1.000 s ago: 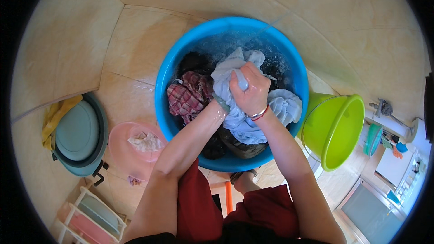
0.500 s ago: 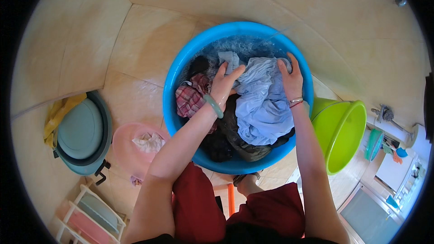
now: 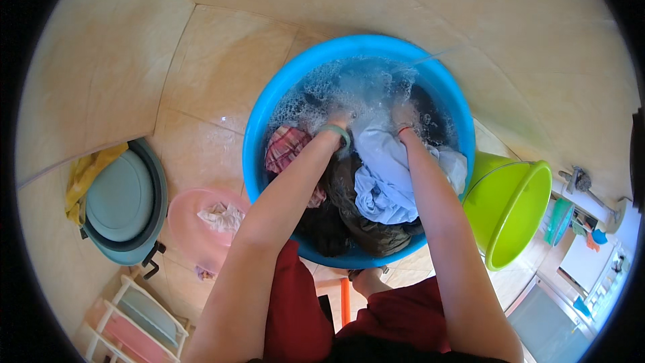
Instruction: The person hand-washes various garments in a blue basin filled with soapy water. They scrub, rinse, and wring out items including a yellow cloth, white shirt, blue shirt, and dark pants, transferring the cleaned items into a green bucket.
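A large blue tub [image 3: 259, 104] holds foamy water [image 3: 366, 84] and wet clothes. Both hands are plunged into the churning water at the tub's far side. My left hand [image 3: 340, 119] is sunk beside the light blue garment [image 3: 386, 168], its fingers hidden by splashing. My right hand [image 3: 404, 115] is down at that garment's right edge, fingers also hidden under foam. The garment's far part disappears underwater between the hands. A red plaid cloth [image 3: 285, 148] bunches to the left. Dark olive clothing [image 3: 346, 188] lies nearer me, with black clothing [image 3: 324, 230] beside it.
A thin water stream [image 3: 430, 58] enters over the tub's far right rim. Right of the tub leans a lime green bucket [image 3: 514, 218]. A pink basin [image 3: 191, 222] with a white cloth [image 3: 222, 216] sits left. Grey-green basins [image 3: 121, 195] and a white rack [image 3: 127, 309] stand farther left.
Both hands went from the top of the light blue garment down into the water, taking its far part under. Splashing and foam grew around them.
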`<state>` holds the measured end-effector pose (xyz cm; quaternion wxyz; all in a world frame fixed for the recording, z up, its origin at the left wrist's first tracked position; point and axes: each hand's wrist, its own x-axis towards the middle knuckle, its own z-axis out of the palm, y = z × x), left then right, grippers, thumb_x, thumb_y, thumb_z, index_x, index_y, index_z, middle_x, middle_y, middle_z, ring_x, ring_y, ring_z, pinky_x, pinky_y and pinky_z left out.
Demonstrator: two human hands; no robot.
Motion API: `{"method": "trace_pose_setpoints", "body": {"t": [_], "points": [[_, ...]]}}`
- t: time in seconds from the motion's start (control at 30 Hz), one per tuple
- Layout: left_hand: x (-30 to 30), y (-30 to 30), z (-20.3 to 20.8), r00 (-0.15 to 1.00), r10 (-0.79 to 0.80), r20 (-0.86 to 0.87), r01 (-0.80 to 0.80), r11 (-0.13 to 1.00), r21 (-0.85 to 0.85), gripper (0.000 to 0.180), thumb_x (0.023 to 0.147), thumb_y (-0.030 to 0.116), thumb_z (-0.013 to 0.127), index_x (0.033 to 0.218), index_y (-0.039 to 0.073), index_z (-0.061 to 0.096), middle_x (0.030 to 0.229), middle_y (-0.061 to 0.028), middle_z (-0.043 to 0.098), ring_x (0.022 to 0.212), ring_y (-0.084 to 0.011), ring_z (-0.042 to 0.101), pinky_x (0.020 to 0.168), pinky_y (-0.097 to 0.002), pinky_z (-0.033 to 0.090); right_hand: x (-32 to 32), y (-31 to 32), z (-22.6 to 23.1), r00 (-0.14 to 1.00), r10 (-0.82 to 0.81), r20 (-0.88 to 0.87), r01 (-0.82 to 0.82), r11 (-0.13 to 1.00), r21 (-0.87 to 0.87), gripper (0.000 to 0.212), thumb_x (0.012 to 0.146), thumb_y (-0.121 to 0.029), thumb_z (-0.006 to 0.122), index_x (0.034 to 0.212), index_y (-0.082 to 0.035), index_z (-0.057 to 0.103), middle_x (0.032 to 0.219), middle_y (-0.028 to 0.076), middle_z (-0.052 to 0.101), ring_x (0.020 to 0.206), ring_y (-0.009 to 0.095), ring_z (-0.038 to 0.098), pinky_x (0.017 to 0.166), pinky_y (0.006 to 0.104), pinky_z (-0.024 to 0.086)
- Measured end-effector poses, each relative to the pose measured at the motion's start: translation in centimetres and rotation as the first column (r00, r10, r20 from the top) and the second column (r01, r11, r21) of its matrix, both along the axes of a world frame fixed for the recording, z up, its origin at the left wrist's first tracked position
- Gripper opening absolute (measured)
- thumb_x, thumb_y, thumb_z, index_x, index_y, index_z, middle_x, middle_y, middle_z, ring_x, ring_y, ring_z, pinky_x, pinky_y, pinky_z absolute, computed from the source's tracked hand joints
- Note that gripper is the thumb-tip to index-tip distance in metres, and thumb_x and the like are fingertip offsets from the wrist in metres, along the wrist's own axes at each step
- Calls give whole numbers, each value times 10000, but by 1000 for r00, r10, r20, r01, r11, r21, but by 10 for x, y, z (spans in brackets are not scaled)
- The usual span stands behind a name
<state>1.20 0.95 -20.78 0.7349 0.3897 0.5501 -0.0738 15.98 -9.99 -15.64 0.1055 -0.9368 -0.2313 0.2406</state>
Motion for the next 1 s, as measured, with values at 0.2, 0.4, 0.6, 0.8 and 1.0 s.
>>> {"method": "trace_pose_setpoints", "body": {"t": [0.2, 0.4, 0.6, 0.8, 1.0], "points": [[31, -16, 48, 972, 99, 213, -129, 983, 131, 731, 903, 553, 571, 1411, 49, 417, 1379, -135, 498, 1196, -270, 523, 1006, -387, 427, -1, -19, 26, 986, 12, 168, -63, 951, 303, 274, 838, -227, 667, 1059, -66, 650, 995, 197, 658, 941, 368, 632, 803, 434, 511], [26, 0, 89, 544, 507, 668, 178, 708, -683, 805, 871, 688, 493, 1385, 69, 449, 1303, -110, 554, 1185, -242, 536, 1019, -382, 438, -72, -27, 160, 873, 368, 319, -487, 649, 585, 197, 742, -152, 750, 922, -119, 677, 971, 95, 580, 845, 301, 602, 721, 380, 503], [5, -31, 115, 440, 210, 873, -45, 976, -213, 485, 965, 312, 565, 1359, 51, 453, 1294, -108, 541, 1144, -197, 562, 993, -331, 461, -126, -34, 210, 740, 487, 463, -671, 577, 466, 249, 681, -312, 770, 882, -209, 665, 986, 16, 539, 847, 233, 522, 702, 373, 420], [2, -68, 156, 839, -468, 277, 105, 639, 762, 319, 944, 212, 522, 1215, 43, 507, 1076, -55, 545, 1022, -134, 549, 956, -278, 447, -134, -27, 202, 757, 243, 607, -590, 653, 475, 318, 610, -369, 801, 857, -224, 663, 939, 1, 522, 840, 238, 510, 655, 375, 395], [22, -125, 69, 61, 980, 190, 758, 78, -648, 239, 985, 290, 438, 1117, 112, 529, 960, -7, 501, 931, -121, 516, 907, -278, 450, -112, -14, 192, 840, 83, 537, -499, 509, 702, 175, 645, -172, 776, 732, -132, 630, 776, 49, 543, 658, 246, 559, 512, 343, 444]]}}
